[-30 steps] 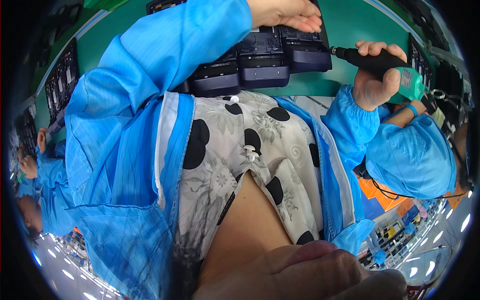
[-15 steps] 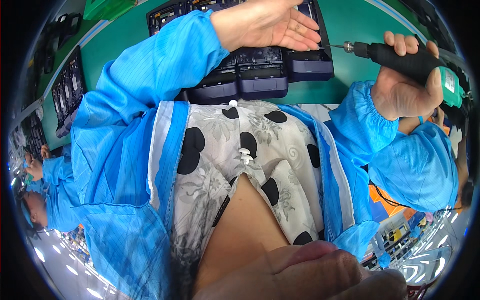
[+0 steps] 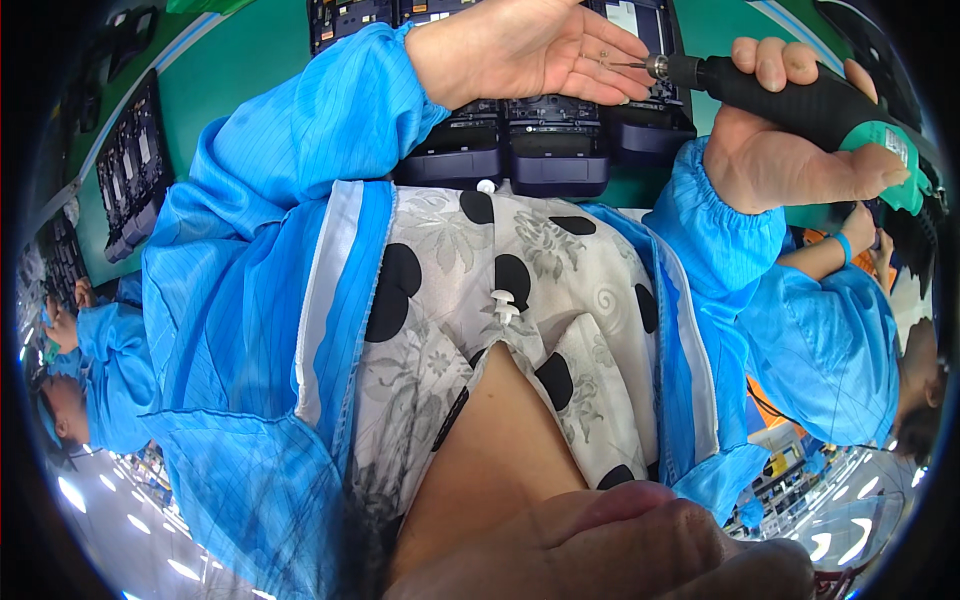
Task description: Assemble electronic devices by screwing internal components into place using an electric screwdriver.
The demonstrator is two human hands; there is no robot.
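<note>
Black-and-green screwdriver (image 3: pixel 800 100) in the right hand (image 3: pixel 770 165) bears a label (image 3: pixel 897 147).

Before you, housings (image 3: pixel 560 172) lie on the surface (image 3: pixel 215 75), with a second batch (image 3: pixel 137 165) to their left. Your left hand (image 3: pixel 540 55) is over the housings, the screwdriver (image 3: pixel 795 100) in your right hand (image 3: pixel 765 155) to its right.

I see the right hand (image 3: pixel 770 150) gripping a screwdriver (image 3: pixel 785 95), bit (image 3: pixel 632 65) at the upturned left hand (image 3: pixel 540 55), above dark housings (image 3: pixel 556 170).
</note>
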